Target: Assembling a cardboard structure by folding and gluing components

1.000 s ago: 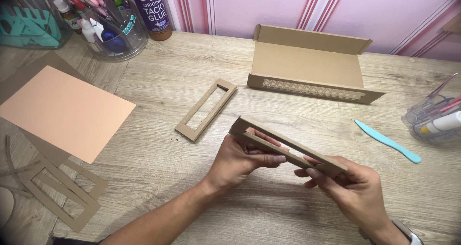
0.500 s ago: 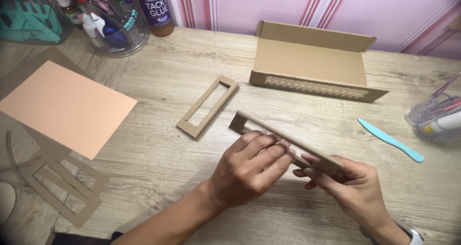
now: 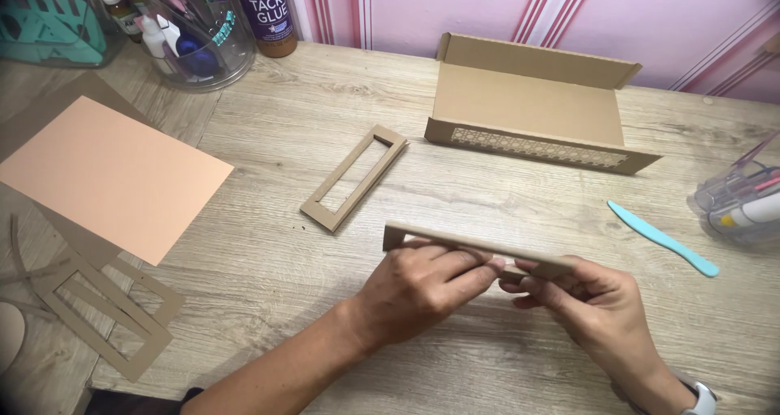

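Note:
Both hands hold a long, narrow brown cardboard frame piece (image 3: 455, 241) just above the wooden table (image 3: 520, 187), seen almost edge-on. My left hand (image 3: 426, 285) covers its middle from below and in front, fingers curled over it. My right hand (image 3: 589, 305) pinches its right end. A second, flat rectangular cardboard frame (image 3: 355, 177) lies on the table behind and to the left of my hands. An open cardboard box tray (image 3: 532, 106) with a patterned front strip stands further back.
A peach paper sheet (image 3: 110, 175) lies at left on brown card, with cardboard offcuts (image 3: 106, 309) in front of it. A turquoise folding tool (image 3: 662, 238) lies at right beside a clear container (image 3: 743, 199). A glue bottle (image 3: 266, 10) and a clear tool jar (image 3: 183, 25) stand at back left.
The held cardboard piece has tilted from showing its inner face to nearly edge-on. My left hand has slid right along it and closed over its middle. My right hand keeps its hold.

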